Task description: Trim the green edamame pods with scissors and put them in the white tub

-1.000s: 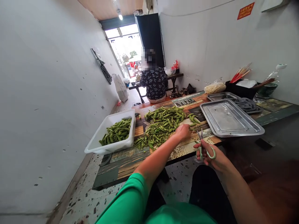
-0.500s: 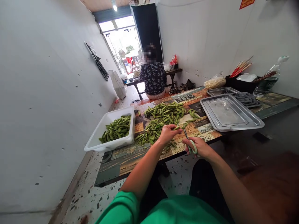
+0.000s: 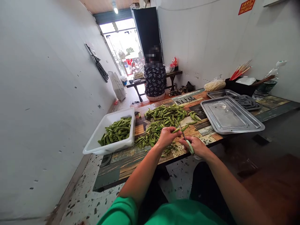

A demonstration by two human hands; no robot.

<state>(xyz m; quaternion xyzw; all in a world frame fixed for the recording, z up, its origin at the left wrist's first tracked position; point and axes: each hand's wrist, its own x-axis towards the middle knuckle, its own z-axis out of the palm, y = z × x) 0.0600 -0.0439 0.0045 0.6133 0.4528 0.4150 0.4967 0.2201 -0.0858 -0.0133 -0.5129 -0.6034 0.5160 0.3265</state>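
Observation:
Between the fingers of my left hand [image 3: 168,136] is a green bean pod [image 3: 176,130], pinched above the table. My right hand [image 3: 194,146] is closed around the pale green handles of a pair of scissors [image 3: 190,147], whose blades point up and left, close to the pod. Behind both hands lies a heap of green pods [image 3: 167,114]. A lower pile of pods and trimmings [image 3: 150,132] spreads left of my left hand. More pods [image 3: 118,129] fill part of a white plastic tub [image 3: 93,144] at the table's left end.
An upturned-rim metal tray [image 3: 231,117] lies on the patterned table [image 3: 131,161] to the right. Beyond it are a dark cloth [image 3: 246,101], a black box [image 3: 241,86] with skewers, and a plastic bottle [image 3: 264,89]. A person [image 3: 155,79] sits facing away at another table.
My right hand and the scissors have moved slightly left, towards my left hand, and the blades now sit nearer the pod. The camera view has tilted slightly.

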